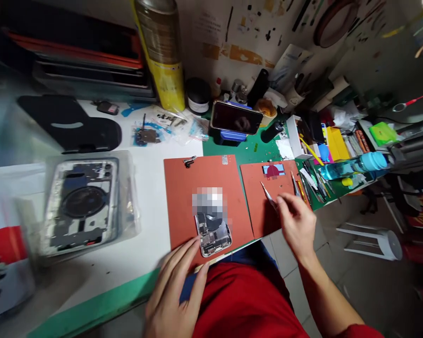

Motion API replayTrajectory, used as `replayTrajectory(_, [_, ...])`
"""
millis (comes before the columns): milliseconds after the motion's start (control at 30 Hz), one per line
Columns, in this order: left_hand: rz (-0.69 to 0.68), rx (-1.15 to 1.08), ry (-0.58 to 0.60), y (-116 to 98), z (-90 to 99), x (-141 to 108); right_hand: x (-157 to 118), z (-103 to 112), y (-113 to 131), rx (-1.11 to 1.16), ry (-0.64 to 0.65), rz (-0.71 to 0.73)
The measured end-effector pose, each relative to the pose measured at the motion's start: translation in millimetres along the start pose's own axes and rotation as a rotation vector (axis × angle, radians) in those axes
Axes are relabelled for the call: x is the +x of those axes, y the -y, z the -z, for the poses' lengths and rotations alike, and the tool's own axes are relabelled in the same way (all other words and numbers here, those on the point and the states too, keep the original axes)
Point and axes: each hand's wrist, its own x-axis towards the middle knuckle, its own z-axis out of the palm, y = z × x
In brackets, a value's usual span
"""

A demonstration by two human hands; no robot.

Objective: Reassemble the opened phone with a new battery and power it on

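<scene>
An opened phone (215, 238) with its inner parts bare lies on a reddish-brown mat (181, 199) in front of me; a pixelated patch hides its upper end. My left hand (178, 286) rests at the mat's front edge, fingers stretched, the fingertips close to the phone's lower left side. Whether they touch it I cannot tell. Over the smaller mat (248, 188) to the right, my right hand (298, 223) pinches a pair of tweezers (267, 193), tips pointing up and left. Beyond the tips lies a small card with a dark red round patch (274, 170).
At left a phone housing (81, 202) lies in a clear bag. A propped phone (236, 117) stands behind the mats, near a yellow spray can (169, 80). To the right are several hand tools (312, 180) and a blue bottle (354, 166).
</scene>
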Motion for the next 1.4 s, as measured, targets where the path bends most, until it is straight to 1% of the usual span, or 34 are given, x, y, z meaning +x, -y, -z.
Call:
replayTrajectory(33, [-0.122, 0.058, -0.011, 3.8, 0.8, 1.4, 17.3, 6.1, -12.9, -0.048, -0.041, -0.02])
replayTrajectory(67, [-0.236, 0.097, 0.007, 8.5, 1.7, 3.4, 33.1, 11.1, -25.2, -0.092, -0.059, -0.037])
replayTrajectory(133, [-0.402, 0.15, 0.048, 19.2, 3.0, 8.3, 56.9, 15.6, -44.8, -0.16, -0.039, -0.065])
replayTrajectory(167, [-0.448, 0.157, 0.082, 24.2, 3.1, 10.7, 64.4, 14.7, -51.0, -0.186, -0.019, -0.075])
replayTrajectory(233, [-0.489, 0.154, 0.125, 31.6, 2.8, 14.3, 72.0, 8.7, -56.5, -0.223, 0.023, -0.094])
replayTrajectory(367, [-0.464, 0.129, 0.138, 33.1, 2.0, 14.9, 75.3, -1.8, -52.6, -0.272, 0.08, -0.137])
replayTrajectory(533, [-0.336, 0.129, 0.108, 24.6, 3.1, 9.8, 85.3, 3.1, -51.2, -0.277, 0.112, -0.215])
replayTrajectory(600, [-0.313, 0.158, 0.11, 22.7, 3.5, 9.2, 88.8, 4.9, -51.6, -0.258, 0.124, -0.228])
replayTrajectory(767, [-0.337, 0.283, 0.135, 23.4, 0.8, 9.7, 90.9, 4.3, -50.9, -0.168, 0.137, -0.213])
replayTrajectory(867, [-0.346, 0.309, 0.13, 26.1, -2.3, 8.7, 92.8, 6.2, -50.5, -0.093, 0.155, -0.185])
replayTrajectory(933, [-0.349, 0.314, 0.134, 27.3, -3.6, 8.1, 92.0, 11.1, -46.6, -0.063, 0.143, -0.171])
replayTrajectory(1033, [-0.344, 0.302, 0.141, 26.6, -3.6, 8.3, 77.0, 19.5, -27.1, 0.024, 0.092, -0.152])
replayTrajectory(1100, [-0.332, 0.268, 0.139, 24.6, -2.1, 9.0, 53.4, 19.8, -4.3, 0.196, 0.101, -0.163])
replayTrajectory(1133, [-0.324, 0.238, 0.132, 23.3, -1.0, 9.5, 37.8, 17.0, 9.0, 0.291, 0.144, -0.181])
replayTrajectory(1167, [-0.311, 0.199, 0.122, 21.8, 0.3, 10.0, 20.5, 12.0, 22.7, 0.385, 0.224, -0.211])
replayTrajectory(1200, [-0.289, 0.154, 0.107, 20.3, 1.7, 10.5, 2.5, 5.1, 36.0, 0.487, 0.338, -0.266])
replayTrajectory(1233, [-0.256, 0.105, 0.092, 18.8, 3.2, 11.0, -15.2, -3.3, 48.3, 0.602, 0.46, -0.335])
replayTrajectory(1300, [-0.165, 0.02, 0.064, 15.9, 6.1, 11.9, -46.0, -21.8, 67.7, 0.791, 0.628, -0.494])
replayTrajectory(1333, [-0.111, -0.008, 0.061, 14.5, 7.3, 12.3, -57.8, -30.3, 74.4, 0.859, 0.67, -0.564])
replayTrajectory(1400, [-0.005, -0.047, 0.083, 12.0, 8.9, 13.0, -73.0, -43.2, 82.3, 0.957, 0.668, -0.66])
